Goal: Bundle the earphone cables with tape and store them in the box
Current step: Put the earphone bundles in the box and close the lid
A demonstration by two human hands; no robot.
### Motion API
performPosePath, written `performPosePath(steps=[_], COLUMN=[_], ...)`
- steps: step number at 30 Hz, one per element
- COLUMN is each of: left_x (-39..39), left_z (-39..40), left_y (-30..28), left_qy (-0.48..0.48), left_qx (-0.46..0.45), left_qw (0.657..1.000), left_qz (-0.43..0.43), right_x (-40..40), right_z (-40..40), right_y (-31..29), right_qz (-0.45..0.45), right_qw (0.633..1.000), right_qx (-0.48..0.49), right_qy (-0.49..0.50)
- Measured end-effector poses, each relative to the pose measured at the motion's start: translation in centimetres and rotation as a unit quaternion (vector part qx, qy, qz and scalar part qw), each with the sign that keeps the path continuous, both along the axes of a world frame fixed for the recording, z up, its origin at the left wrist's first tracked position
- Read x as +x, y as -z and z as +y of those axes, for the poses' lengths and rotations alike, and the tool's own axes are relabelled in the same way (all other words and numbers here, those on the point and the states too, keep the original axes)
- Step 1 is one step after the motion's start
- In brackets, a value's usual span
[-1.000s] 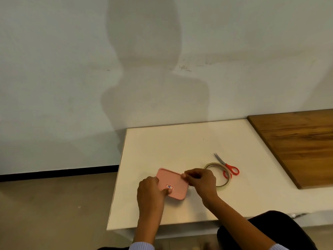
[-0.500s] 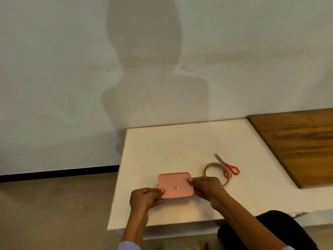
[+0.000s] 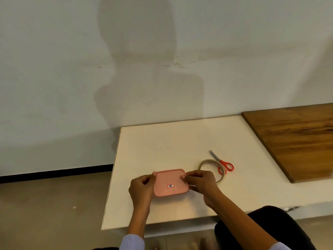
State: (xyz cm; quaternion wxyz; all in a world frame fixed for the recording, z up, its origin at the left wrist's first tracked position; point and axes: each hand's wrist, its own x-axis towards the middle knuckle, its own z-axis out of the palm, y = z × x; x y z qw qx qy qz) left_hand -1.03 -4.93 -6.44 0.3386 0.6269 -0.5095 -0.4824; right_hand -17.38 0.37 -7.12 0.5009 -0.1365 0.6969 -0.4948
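Two hands gripping pink box (image 3: 170, 184), left hand (image 3: 141, 189), right hand (image 3: 201, 181), small white label on lid

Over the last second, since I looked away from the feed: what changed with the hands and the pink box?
The left hand came off the top of the pink box and now grips its left edge; the right hand holds the right edge. The box turned square to the person, lid closed, label up. The tape roll, scissors and table stayed put.
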Motion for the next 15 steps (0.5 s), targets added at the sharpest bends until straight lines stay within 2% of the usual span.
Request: performPosePath(steps=[4, 10, 15], left_x=[-1.2, -1.0, -1.0], left_z=[0.2, -0.8, -0.3], left_y=[0.9, 1.7, 1.8], left_qy=[-0.108, -0.072, -0.051], left_qx=[0.034, 0.016, -0.052], left_qw=[0.992, 0.997, 0.997], left_qz=[0.064, 0.023, -0.029], right_x=[-0.1, -0.6, -0.2], right_z=[0.0, 0.1, 0.3], right_y=[0.0, -0.3, -0.1], right_qz=[-0.020, -0.098, -0.067], right_qw=[1.000, 0.995, 0.998], right_qx=[0.003, 0.022, 0.007], right_qy=[0.003, 0.007, 0.022])
